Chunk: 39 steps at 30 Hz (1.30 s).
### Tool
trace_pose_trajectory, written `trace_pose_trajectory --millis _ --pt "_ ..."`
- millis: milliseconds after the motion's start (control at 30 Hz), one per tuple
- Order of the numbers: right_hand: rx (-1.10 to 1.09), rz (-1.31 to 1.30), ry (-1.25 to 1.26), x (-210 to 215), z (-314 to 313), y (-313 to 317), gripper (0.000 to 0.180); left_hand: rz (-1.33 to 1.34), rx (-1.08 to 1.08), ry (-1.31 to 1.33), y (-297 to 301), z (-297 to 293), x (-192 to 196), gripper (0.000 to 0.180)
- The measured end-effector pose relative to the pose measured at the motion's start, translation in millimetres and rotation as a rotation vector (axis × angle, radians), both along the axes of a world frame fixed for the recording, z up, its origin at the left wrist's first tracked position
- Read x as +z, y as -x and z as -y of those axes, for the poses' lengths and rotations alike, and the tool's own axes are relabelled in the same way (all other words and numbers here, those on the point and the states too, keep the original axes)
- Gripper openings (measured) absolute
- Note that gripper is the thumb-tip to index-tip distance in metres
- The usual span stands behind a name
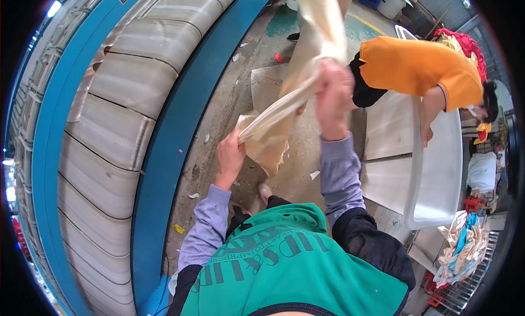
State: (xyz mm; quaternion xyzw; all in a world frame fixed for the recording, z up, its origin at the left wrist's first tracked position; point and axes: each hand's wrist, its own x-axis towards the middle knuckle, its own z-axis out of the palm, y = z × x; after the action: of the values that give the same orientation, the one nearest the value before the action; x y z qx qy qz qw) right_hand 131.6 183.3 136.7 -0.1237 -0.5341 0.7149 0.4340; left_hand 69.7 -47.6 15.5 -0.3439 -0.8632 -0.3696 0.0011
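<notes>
A long cream cloth (279, 112) is stretched between my two hands, and a loose flap of it hangs below them toward the floor. My left hand (229, 158) is closed on one edge of it, near a corner. Higher up and to the right, my right hand (334, 97) grips a bunched part; motion smears it, but the fingers wrap round the fabric. Beyond that hand the cloth runs up past the top of the view, blurred, so its far end is hidden.
On the left stands a machine with a slatted metal belt (145, 81) and a blue frame (164, 146). At right, a person in an orange shirt (418, 64) bends over a white tub (432, 190). A cloth pile (464, 245) lies lower right. Scraps litter the floor (213, 119).
</notes>
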Motion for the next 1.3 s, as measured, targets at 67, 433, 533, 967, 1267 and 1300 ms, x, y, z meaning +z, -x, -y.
trace_pose_trajectory --millis 67,433,533,967,1267,1300 --pt "-0.118 -0.236 0.103 14.9 -31.2 -1.0 0.017 -0.065 -0.045 -0.006 4.7 22.1 -17.3 0.010" --pt "0.703 0.334 -1.385 -5.8 176.7 8.6 0.034 0.489 -0.024 -0.171 -54.4 168.2 92.6 0.017" --pt "0.581 0.166 -1.341 4.1 172.9 24.8 0.039 0.538 0.000 -0.125 -51.8 186.0 83.4 0.015" --pt "0.148 -0.066 -1.195 44.3 203.4 139.0 0.032 0.271 0.631 -0.254 -49.0 357.5 82.3 0.018" --pt "0.283 0.003 -1.337 -8.3 318.8 167.0 0.066 -0.211 0.797 -0.024 62.8 399.2 155.1 0.021" --pt "0.412 0.047 -1.349 -19.0 338.0 162.9 0.068 -0.197 0.846 0.036 78.4 397.5 158.7 0.021"
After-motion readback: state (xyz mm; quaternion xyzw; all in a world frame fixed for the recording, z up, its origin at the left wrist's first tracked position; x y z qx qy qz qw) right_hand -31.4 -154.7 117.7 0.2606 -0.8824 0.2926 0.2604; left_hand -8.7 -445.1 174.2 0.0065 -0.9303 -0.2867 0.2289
